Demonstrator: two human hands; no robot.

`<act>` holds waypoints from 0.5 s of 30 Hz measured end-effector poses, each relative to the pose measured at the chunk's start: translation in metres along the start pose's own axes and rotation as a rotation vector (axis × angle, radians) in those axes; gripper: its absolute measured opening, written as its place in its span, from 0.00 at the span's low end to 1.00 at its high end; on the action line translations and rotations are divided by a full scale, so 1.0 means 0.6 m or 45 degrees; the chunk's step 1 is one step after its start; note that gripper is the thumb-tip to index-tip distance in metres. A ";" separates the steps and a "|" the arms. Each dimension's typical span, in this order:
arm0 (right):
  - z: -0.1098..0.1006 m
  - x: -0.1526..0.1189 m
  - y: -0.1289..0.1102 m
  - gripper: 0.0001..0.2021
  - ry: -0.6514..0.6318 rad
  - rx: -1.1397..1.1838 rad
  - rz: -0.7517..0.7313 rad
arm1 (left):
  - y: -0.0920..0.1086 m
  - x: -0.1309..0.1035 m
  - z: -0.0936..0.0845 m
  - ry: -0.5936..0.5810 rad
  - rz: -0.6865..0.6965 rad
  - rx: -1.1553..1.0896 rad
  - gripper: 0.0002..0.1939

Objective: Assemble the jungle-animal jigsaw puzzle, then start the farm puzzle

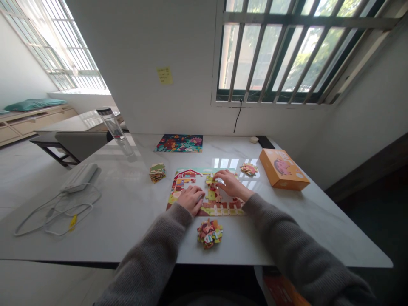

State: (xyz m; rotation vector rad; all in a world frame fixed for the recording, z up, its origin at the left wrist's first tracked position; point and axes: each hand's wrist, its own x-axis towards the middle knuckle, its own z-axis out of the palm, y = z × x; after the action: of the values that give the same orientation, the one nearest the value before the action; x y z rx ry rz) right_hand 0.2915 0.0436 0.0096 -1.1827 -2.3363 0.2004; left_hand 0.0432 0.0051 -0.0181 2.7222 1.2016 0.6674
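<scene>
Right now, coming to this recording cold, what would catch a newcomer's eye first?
Mid-table, both hands rest on a half-built farm puzzle: the left hand lies flat on its lower left, and the right hand fingers a piece near its top edge. A heap of loose pieces sits at the near edge. To the right lies an orange box, and a finished colourful puzzle lies farther back.
</scene>
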 end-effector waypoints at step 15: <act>0.018 0.013 0.032 0.11 0.009 0.013 0.085 | -0.001 -0.001 0.001 -0.009 -0.008 -0.012 0.13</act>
State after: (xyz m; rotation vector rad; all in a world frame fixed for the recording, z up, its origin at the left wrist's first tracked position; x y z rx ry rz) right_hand 0.2959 0.0622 -0.0031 -1.2558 -2.2888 0.2307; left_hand 0.0428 0.0051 -0.0187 2.7101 1.2015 0.6598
